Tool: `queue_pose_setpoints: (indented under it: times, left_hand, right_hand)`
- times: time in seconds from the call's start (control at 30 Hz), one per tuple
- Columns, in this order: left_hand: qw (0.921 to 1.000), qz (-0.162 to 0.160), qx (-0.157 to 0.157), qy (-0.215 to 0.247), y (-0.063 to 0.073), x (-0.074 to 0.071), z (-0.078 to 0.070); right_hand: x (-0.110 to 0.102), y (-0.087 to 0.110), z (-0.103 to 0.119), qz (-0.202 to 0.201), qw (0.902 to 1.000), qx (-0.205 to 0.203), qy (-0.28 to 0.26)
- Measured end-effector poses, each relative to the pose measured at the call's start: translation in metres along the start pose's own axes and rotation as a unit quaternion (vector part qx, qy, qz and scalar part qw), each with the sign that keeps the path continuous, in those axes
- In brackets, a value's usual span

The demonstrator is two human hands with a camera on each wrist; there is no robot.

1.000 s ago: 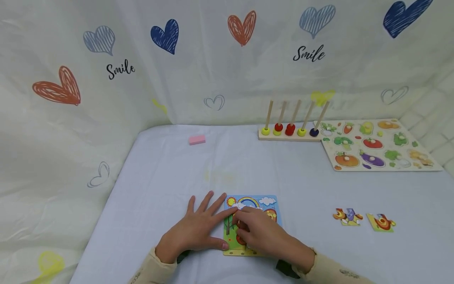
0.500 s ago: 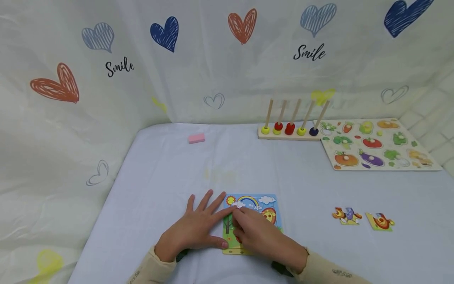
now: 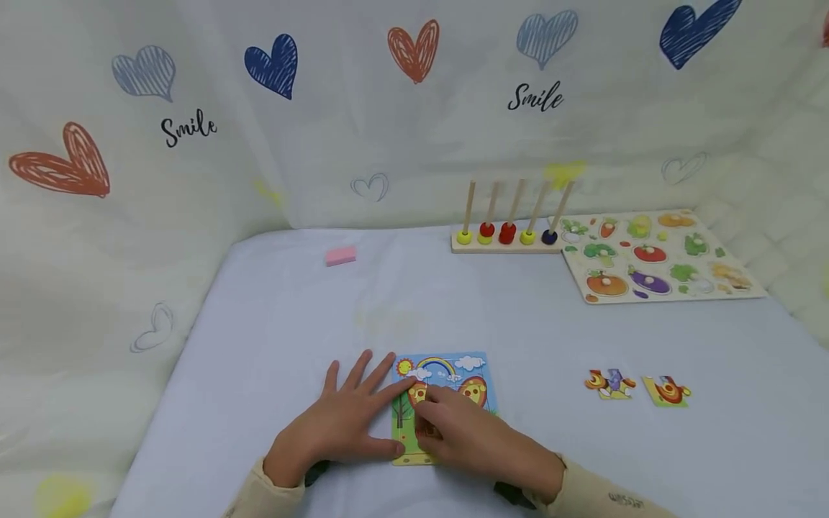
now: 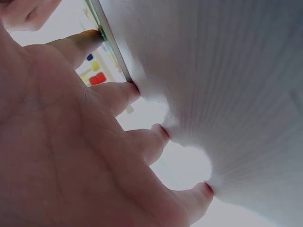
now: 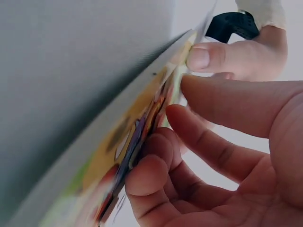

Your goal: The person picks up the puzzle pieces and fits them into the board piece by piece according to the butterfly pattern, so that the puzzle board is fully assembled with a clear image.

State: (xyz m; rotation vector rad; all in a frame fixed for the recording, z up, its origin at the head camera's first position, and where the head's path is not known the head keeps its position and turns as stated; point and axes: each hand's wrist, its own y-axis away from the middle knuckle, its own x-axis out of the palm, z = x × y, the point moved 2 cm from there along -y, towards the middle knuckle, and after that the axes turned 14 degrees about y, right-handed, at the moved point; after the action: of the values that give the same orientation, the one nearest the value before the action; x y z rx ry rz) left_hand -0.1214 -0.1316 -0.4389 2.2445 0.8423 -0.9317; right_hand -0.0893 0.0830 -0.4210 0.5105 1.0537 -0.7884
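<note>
A picture puzzle board (image 3: 411, 459) with sun, rainbow and animal faces lies at the front of the table. My left hand (image 3: 340, 424) spreads its fingers along the board's left side, thumb at the lower corner. In the left wrist view, two fingertips touch the board's edge (image 4: 113, 45); others rest on the cloth. Over the middle of the board, my right hand (image 3: 463, 435) works with curled fingers. The right wrist view shows its thumb and fingertips against a colourful puzzle piece (image 5: 137, 135), slightly raised in the board; part of it is hidden by the fingers.
Two loose puzzle pieces, one with purple (image 3: 610, 384) and one with orange (image 3: 667, 391), lie to the right. Behind stand a peg stacker (image 3: 505, 246) with coloured beads and a vegetable knob board (image 3: 673, 296). A pink block (image 3: 340, 256) lies at the back left.
The view has turned slightly right. My right hand has shifted a little down the board, uncovering an orange face near the left fingertips. The left hand keeps its place on the board.
</note>
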Motion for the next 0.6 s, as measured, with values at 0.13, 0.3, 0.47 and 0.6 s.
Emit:
queue_pose_setpoints:
  times: [0.13, 0.3, 0.47, 0.6]
  left_hand:
    - [1.0000, 0.007, -0.004, 0.005, 0.003, 0.003, 0.000]
    - [0.9999, 0.004, -0.002, -0.011, 0.001, -0.001, 0.000]
    - [0.9999, 0.005, -0.006, -0.009, 0.002, -0.004, -0.001]
    - [0.9999, 0.005, -0.009, -0.007, 0.001, -0.004, -0.002]
  right_hand:
    - [-0.004, 0.013, -0.005, -0.001, 0.9990, 0.030, -0.034]
    - [-0.018, 0.027, -0.021, -0.029, 0.9964, 0.029, -0.074]
    - [-0.031, 0.042, -0.043, -0.061, 0.9933, 0.051, -0.084]
    - [-0.038, 0.056, -0.058, -0.077, 0.9898, 0.103, -0.063]
